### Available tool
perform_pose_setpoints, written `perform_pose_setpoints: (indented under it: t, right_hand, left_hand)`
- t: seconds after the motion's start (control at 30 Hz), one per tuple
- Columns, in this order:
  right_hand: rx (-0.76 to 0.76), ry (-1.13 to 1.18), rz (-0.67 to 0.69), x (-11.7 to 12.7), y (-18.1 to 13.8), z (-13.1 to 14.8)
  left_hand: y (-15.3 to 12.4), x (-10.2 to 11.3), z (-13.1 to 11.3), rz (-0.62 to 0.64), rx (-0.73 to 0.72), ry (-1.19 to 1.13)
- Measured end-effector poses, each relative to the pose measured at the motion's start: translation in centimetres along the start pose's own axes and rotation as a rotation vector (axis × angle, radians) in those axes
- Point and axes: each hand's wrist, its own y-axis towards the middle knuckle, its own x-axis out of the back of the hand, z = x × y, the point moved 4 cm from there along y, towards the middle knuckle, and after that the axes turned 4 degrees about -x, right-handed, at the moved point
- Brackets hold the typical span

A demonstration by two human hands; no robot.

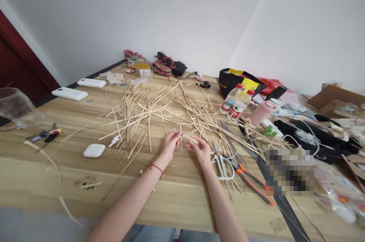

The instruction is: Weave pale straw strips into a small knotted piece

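My right hand [202,151] is closed on a small braided piece of straw [194,140], held between thumb and fingers just above the table. My left hand [171,144], with a red cord round its wrist, pinches a pale straw strip [184,134] that runs toward the braid. The fine detail at the fingertips is too small to make out. Many loose straw strips [142,114] lie in a wide, tangled heap beyond both hands. White-handled scissors [224,167] lie close to the right of my right hand, next to orange-handled pliers [251,181].
A white earphone case [94,150] lies at left, with keys [47,135] and a clear plastic container [17,107] farther left. Two bottles [239,104], a pink tumbler [262,112] and a black bag [228,82] stand at right. Corded bundles [164,65] sit along the back.
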Motion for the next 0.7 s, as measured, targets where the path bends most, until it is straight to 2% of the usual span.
perform_pose_setpoints:
  t: [0.23,0.4,0.53,0.7]
  right_hand:
    - [-0.025,-0.041,0.079,-1.1,-0.8,0.0]
    - [0.097,-0.065,0.001,-0.7,-0.5,0.2]
    - [0.186,-0.174,-0.03,-0.3,-0.2,0.2]
    - [0.202,-0.276,-0.062,-0.1,-0.4,0.0]
  left_hand:
    - [0.2,-0.1,0.2,0.026,0.012,-0.062]
    - [0.2,0.0,0.1,0.019,-0.007,-0.022]
    - [0.1,-0.1,0.2,0.04,-0.018,0.049]
    - [0.0,-0.1,0.3,0.045,-0.036,0.101]
